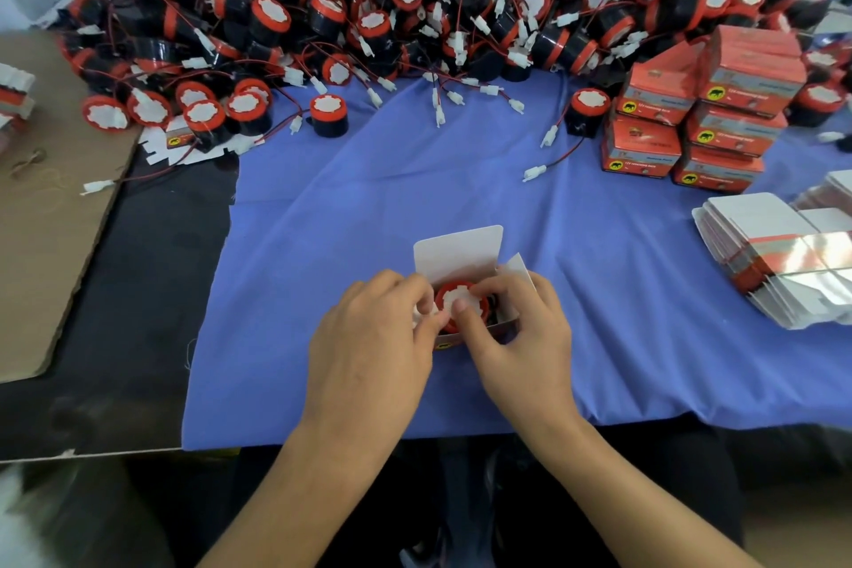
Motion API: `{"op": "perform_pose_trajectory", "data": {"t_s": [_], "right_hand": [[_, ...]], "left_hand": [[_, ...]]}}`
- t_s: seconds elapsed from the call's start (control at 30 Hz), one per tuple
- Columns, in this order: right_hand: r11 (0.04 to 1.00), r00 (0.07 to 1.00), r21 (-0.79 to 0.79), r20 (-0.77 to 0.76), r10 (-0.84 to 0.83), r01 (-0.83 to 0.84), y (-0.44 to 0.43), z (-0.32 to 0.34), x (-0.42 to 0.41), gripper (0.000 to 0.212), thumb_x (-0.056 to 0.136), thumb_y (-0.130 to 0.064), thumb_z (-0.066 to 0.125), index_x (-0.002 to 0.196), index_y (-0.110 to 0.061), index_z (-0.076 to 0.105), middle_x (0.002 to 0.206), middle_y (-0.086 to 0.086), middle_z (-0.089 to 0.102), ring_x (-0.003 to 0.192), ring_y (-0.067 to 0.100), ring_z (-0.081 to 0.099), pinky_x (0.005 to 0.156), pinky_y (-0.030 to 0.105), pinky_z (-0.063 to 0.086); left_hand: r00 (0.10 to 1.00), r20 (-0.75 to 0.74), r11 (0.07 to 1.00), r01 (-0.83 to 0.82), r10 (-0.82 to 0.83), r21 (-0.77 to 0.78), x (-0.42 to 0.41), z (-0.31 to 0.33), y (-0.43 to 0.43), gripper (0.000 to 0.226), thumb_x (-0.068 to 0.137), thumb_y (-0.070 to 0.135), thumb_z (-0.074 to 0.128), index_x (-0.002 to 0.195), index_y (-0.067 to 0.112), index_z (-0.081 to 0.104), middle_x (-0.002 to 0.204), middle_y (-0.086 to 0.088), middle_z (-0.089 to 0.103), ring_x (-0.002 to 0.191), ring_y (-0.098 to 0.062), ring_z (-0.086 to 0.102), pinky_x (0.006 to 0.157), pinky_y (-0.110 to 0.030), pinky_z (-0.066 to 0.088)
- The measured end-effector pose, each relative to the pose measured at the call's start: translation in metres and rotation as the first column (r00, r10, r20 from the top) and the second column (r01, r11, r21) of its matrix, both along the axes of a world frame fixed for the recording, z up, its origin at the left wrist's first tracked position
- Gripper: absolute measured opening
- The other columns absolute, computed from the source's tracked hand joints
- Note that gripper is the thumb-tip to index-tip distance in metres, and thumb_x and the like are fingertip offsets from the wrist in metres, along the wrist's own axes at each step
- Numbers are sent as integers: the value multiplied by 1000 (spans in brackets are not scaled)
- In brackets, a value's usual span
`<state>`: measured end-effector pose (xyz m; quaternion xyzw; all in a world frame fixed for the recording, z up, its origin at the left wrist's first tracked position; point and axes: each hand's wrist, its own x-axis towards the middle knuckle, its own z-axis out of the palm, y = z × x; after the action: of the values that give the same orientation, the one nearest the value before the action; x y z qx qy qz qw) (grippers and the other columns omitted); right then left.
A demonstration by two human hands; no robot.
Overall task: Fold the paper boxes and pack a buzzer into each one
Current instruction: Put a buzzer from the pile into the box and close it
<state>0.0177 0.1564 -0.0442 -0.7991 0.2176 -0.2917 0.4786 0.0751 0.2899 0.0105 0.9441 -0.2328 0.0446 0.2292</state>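
Observation:
A small paper box (pixel 461 250) stands on the blue cloth with its white lid flap raised. Inside it sits a buzzer (pixel 456 299) with a red rim and a white label facing up. My left hand (pixel 373 337) grips the box's left side, fingers curled over the left flap. My right hand (pixel 511 327) holds the right side, its thumb pressing on the buzzer's label and its fingers around the right flap. A huge pile of buzzers (pixel 415 0) with red wires and white plugs fills the back.
Packed orange boxes (pixel 691 120) are stacked at the right rear. A bundle of flat box blanks (pixel 783 254) lies at the right edge. Brown cardboard (pixel 50 208) covers the left side. The blue cloth (pixel 415 180) spreads across the middle, with loose buzzers (pixel 328 115) on it.

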Motion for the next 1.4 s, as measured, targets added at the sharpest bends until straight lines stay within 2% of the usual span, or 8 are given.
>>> {"op": "perform_pose_trajectory", "data": {"t_s": [0.2, 0.5, 0.97, 1.1, 1.17, 1.23, 1.33, 1.4], "right_hand": [[999, 997, 0, -62, 53, -53, -4, 6, 1, 15, 87, -22, 75, 91, -30, 63, 103, -6, 61, 99, 0, 57, 76, 6, 41], [978, 946, -36, -264, 187, -203, -19, 20, 2, 41, 66, -60, 81, 96, -46, 58, 99, -24, 57, 107, -9, 53, 76, 3, 43], [971, 938, -103, -299, 176, -215, -24, 23, 3, 28, 77, -55, 70, 97, -39, 60, 97, -19, 57, 97, -2, 57, 70, 12, 46], [973, 940, 2, -257, 223, -231, -28, 23, 0, 25, 80, -46, 80, 98, -46, 63, 100, -20, 61, 96, -12, 59, 74, 3, 44], [975, 939, 33, -264, 221, -220, -26, 20, -2, 27, 80, -46, 80, 102, -46, 63, 105, -21, 62, 94, -12, 61, 75, 6, 46], [979, 942, 30, -265, 204, -203, -22, 18, -4, 29, 81, -51, 76, 106, -44, 62, 109, -23, 61, 98, -12, 60, 79, 4, 45], [987, 952, -10, -267, 150, -159, -17, 15, -7, 35, 84, -65, 61, 110, -43, 63, 107, -23, 60, 100, -10, 58, 76, 3, 43], [992, 957, -21, -265, 116, -126, -16, 13, -8, 31, 87, -58, 64, 112, -41, 65, 105, -22, 60, 98, -9, 58, 74, 3, 41]], "left_hand": [[999, 38, 996, -2, -1, 91, -2, 3, 0, 16, 94, 44, 63, 87, 31, 57, 87, 11, 60, 76, -16, 57, 56, -31, 42], [992, -116, 999, 43, -42, 5, 4, 1, 2, 15, 103, 43, 52, 100, 35, 64, 103, 16, 55, 92, -6, 53, 67, -28, 45], [989, -143, 982, 65, -40, 176, 5, -2, -6, 21, 103, 37, 48, 96, 33, 67, 115, 17, 41, 85, -11, 54, 58, -29, 36], [948, -318, 993, -53, 17, -105, 12, -4, -10, 11, 88, 25, 71, 87, 35, 66, 106, 17, 49, 91, -3, 55, 65, -16, 41], [884, -464, 908, -235, 51, -347, 9, -6, -14, 32, 78, 12, 78, 86, 37, 60, 107, 14, 54, 95, 3, 56, 67, -9, 43], [742, -670, 695, -486, 9, -530, 2, -8, -22, 43, 76, -1, 77, 92, 33, 56, 108, 3, 59, 84, -1, 63, 61, -14, 49], [580, -810, 412, -721, -81, -558, -5, -11, -36, 51, 77, -16, 60, 100, 29, 53, 99, -3, 63, 61, -3, 61, 51, -15, 49], [559, -826, 326, -769, -74, -550, -6, -12, -44, 57, 76, -19, 48, 104, 30, 55, 105, -7, 66, 68, -8, 65, 54, -19, 53]]}}
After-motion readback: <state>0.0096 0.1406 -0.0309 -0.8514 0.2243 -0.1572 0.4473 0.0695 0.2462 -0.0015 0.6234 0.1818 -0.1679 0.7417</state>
